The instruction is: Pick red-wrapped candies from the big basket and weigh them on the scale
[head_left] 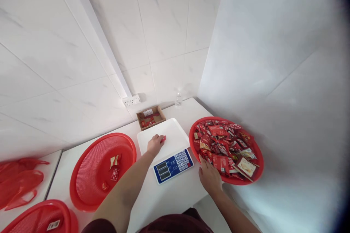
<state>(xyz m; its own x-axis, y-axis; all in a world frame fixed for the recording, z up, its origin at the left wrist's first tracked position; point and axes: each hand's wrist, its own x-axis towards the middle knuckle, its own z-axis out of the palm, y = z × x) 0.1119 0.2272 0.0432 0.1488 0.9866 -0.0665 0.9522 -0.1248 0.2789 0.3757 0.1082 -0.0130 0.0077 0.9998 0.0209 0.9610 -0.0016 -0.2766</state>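
My left hand (154,145) rests on the white pan of an electronic scale (175,134), fingers closed on a small red packet (163,139). The scale's blue keypad panel (173,165) faces me. My right hand (209,177) lies on the near rim of a red round basket (258,174) heaped with several red and white snack packets (222,143); it holds nothing that I can see.
A second red basket (82,178) left of the scale holds a few packets. A third red basket (35,215) and red plastic bags (19,184) lie at far left. A small cardboard box (151,117), water bottle (178,99) and wall socket (131,100) stand behind.
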